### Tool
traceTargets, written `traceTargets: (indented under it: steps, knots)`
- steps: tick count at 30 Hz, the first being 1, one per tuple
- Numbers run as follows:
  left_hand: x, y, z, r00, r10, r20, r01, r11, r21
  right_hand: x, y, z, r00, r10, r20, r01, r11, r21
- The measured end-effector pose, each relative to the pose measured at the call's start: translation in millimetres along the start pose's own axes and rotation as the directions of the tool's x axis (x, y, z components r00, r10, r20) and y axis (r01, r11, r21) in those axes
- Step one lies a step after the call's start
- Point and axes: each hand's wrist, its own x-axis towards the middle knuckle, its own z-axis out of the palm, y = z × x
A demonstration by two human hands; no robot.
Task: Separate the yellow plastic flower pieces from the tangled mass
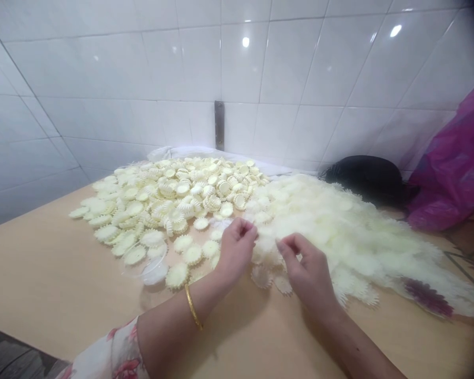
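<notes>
My left hand (236, 247) is curled with fingers pinched at the near edge of a fluffy heap of thin cream toothed discs (339, 231); a gold bangle sits on that wrist. My right hand (306, 271) is close beside it, fingers bent and pinched over the same edge. What each hand pinches is too small to name. To the left lies a spread of thicker cream toothed round pieces (169, 202) on the tan table (55, 279).
A clear plastic scrap (152, 271) lies among the near pieces. A black bag (365, 176) and a magenta plastic bag (454, 168) sit at the back right. White tiled walls close the corner, with a metal strip (219, 125) on the wall.
</notes>
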Motion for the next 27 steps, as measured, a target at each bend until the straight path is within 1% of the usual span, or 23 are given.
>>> traceTargets:
  steps: [2,6,7,9,11,12,14,16,19,22,25,27]
  knots:
    - [3.4,-0.3,-2.2,1.000,0.003,-0.023,-0.003,1.000,0.009,0.0,2.7,-0.3,0.999,-0.031,-0.033,0.030,0.999,-0.044]
    - [13.6,2.7,-10.3,0.984,-0.107,-0.145,0.096,0.992,-0.077,4.3,8.9,-6.9,0.988,-0.050,-0.148,0.028,0.988,-0.149]
    - [15.0,3.7,-11.7,0.982,-0.113,-0.150,0.098,0.990,-0.100,6.1,10.5,-8.8,0.981,-0.061,-0.186,0.028,0.985,-0.172]
    - [14.2,5.0,-12.0,0.992,-0.079,-0.102,0.067,0.991,-0.115,9.2,12.7,-11.5,0.962,-0.107,-0.251,0.054,0.976,-0.211]
    - [9.2,4.7,-9.0,1.000,-0.010,-0.022,0.008,0.996,-0.087,10.6,12.4,-12.4,0.947,-0.169,-0.272,0.108,0.968,-0.226]
    - [5.8,3.9,-6.8,1.000,0.026,0.009,-0.025,0.998,-0.061,10.5,11.1,-12.2,0.949,-0.185,-0.256,0.132,0.968,-0.212]
    - [-0.8,1.8,-2.3,0.995,0.091,0.047,-0.090,0.996,-0.010,9.1,7.0,-10.8,0.971,-0.158,-0.178,0.134,0.981,-0.142]
    - [-6.0,-0.1,1.2,0.989,0.129,0.076,-0.131,0.991,0.018,7.1,2.5,-8.6,0.995,-0.072,-0.075,0.069,0.996,-0.049]
    - [-10.1,-0.4,3.9,0.986,0.122,0.113,-0.124,0.992,0.013,5.4,-1.1,-5.4,0.999,0.020,0.035,-0.023,0.998,0.061]
    - [-10.6,2.4,3.7,0.990,0.058,0.129,-0.049,0.996,-0.069,6.1,0.4,-4.2,0.991,0.077,0.113,-0.097,0.979,0.182]
    - [-8.5,5.3,1.7,0.987,-0.068,0.148,0.101,0.969,-0.227,7.1,4.5,-4.3,0.978,0.133,0.160,-0.175,0.943,0.285]
    - [-6.8,6.2,0.7,0.969,-0.152,0.194,0.205,0.934,-0.292,7.3,6.7,-4.2,0.973,0.148,0.180,-0.199,0.930,0.310]
